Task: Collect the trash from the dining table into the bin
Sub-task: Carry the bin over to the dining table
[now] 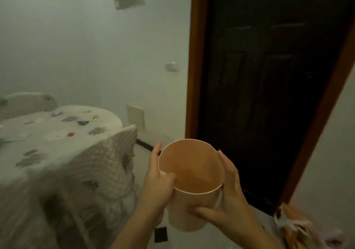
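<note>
Both hands hold a tall peach-coloured bin (190,183) in the air close below the camera, its open mouth tilted up toward the lens; the inside looks empty, though the bottom is dim. Left hand (159,179) wraps the left rim, thumb hooked over the edge into the mouth and fingers curled round the outer wall. Right hand (228,193) is spread wider against the right wall: fingers (223,159) reach up along the rim, and the thumb (199,210) lies across the front of the wall lower down. Neither hand is fully closed; both press on the bin from opposite sides.

To the left stands the dining table (53,133) under a pale leaf-patterned cloth, its rounded far edge near the wall. Small scraps lie on it, among them a red bit (70,134) and a gold wrapper (94,117), well apart from the bin. A covered chair back (115,162) stands against the table's near edge, just left of the left hand. Between chair and dark door (269,95) there is open pale floor (144,149). At the lower right corner something pinkish and blurred (299,227) intrudes; what it is cannot be told
</note>
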`<state>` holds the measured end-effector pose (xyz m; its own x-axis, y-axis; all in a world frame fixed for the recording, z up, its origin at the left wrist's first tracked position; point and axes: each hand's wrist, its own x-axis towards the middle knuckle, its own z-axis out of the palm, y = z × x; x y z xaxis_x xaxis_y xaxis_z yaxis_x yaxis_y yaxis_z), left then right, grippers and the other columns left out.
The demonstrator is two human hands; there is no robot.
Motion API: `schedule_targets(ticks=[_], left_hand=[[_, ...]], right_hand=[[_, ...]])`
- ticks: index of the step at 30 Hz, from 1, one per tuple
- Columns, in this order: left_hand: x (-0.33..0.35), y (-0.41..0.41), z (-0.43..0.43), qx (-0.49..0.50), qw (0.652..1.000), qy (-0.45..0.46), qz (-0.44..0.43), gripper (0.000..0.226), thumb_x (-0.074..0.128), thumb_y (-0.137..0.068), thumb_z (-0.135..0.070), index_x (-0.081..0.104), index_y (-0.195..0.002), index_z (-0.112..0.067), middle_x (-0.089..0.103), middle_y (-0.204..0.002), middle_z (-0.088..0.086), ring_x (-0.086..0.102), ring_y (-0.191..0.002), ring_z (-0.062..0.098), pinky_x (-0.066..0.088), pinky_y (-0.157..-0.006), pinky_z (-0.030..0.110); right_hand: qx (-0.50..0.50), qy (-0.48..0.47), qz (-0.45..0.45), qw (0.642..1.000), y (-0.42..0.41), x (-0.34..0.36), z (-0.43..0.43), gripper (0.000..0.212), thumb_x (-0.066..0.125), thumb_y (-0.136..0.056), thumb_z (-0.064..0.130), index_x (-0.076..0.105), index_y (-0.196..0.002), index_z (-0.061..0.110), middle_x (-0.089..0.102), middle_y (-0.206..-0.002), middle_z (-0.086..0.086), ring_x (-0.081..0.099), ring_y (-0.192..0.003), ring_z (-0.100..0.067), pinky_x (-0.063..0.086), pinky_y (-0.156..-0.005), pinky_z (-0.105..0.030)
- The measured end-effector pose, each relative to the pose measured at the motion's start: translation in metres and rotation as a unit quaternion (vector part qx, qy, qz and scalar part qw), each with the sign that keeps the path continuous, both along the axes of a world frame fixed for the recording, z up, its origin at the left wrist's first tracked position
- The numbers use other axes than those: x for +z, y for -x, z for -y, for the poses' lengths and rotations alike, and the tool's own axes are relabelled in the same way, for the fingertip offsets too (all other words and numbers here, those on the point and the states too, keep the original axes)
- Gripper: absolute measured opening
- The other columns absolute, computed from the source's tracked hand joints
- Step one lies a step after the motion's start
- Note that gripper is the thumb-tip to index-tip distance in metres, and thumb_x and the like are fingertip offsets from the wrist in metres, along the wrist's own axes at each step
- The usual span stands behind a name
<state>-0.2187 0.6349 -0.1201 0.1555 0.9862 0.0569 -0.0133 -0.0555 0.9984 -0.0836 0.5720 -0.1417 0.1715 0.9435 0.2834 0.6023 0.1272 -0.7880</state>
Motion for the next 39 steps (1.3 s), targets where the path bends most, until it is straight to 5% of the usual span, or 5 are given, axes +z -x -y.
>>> schedule_targets(ticks=[6,11,19,24,39], left_hand=[[-0.031,-0.022,-0.092,0.103,0.993,0.054,0.02,0.064,0.04,-0.08,0.013,0.053,-0.107,-0.043,0.05,-0.116,-0.005,0.051,-0.108,0.027,0.051,-0.08,0.043],[-0.044,-0.058,-0.182,0.18,0.98,0.083,0.032,0.063,0.04,-0.072,0.016,0.06,-0.092,-0.039,0.053,-0.114,0.001,0.055,-0.092,0.027,0.048,-0.07,0.04],[-0.03,-0.096,-0.299,0.261,0.963,0.057,0.031,0.06,0.041,-0.075,0.014,0.06,-0.098,-0.038,0.052,-0.103,-0.017,0.055,-0.087,0.019,0.045,-0.064,0.034],[-0.029,-0.113,-0.382,0.277,0.959,0.056,0.03,0.062,0.042,-0.074,0.013,0.059,-0.099,-0.042,0.051,-0.109,-0.01,0.053,-0.095,0.017,0.052,-0.081,0.044],[-0.034,-0.089,-0.686,0.305,0.952,0.009,0.027,0.064,0.047,-0.081,0.007,0.04,-0.128,-0.036,0.045,-0.122,-0.002,0.052,-0.098,0.017,0.051,-0.077,0.038]], right_hand=[[0.093,0.057,0.023,0.994,-0.037,-0.021,-0.11,0.119,0.081,-0.045,0.055,-0.021,-0.105,0.073,-0.009,-0.109,0.055,0.021,-0.108,0.011,0.03,-0.091,-0.016],[0.089,0.032,0.111,0.989,-0.111,-0.008,-0.2,0.086,0.051,-0.051,0.083,-0.007,-0.113,0.07,-0.01,-0.122,0.049,0.01,-0.123,0.005,0.023,-0.109,-0.041],[0.028,-0.078,0.293,0.952,-0.187,0.0,-0.364,0.077,0.071,-0.068,0.046,0.035,-0.133,0.025,0.041,-0.141,-0.005,0.036,-0.13,-0.024,0.029,-0.105,-0.046],[0.03,-0.082,0.293,0.952,-0.203,-0.012,-0.457,0.078,0.074,-0.067,0.041,0.035,-0.133,0.024,0.043,-0.14,-0.006,0.037,-0.128,-0.024,0.021,-0.103,-0.04],[0.121,-0.11,0.296,0.941,-0.179,-0.008,-0.798,0.076,0.063,-0.073,0.052,0.026,-0.136,0.029,0.037,-0.143,0.001,0.031,-0.132,-0.018,0.017,-0.105,-0.035]])
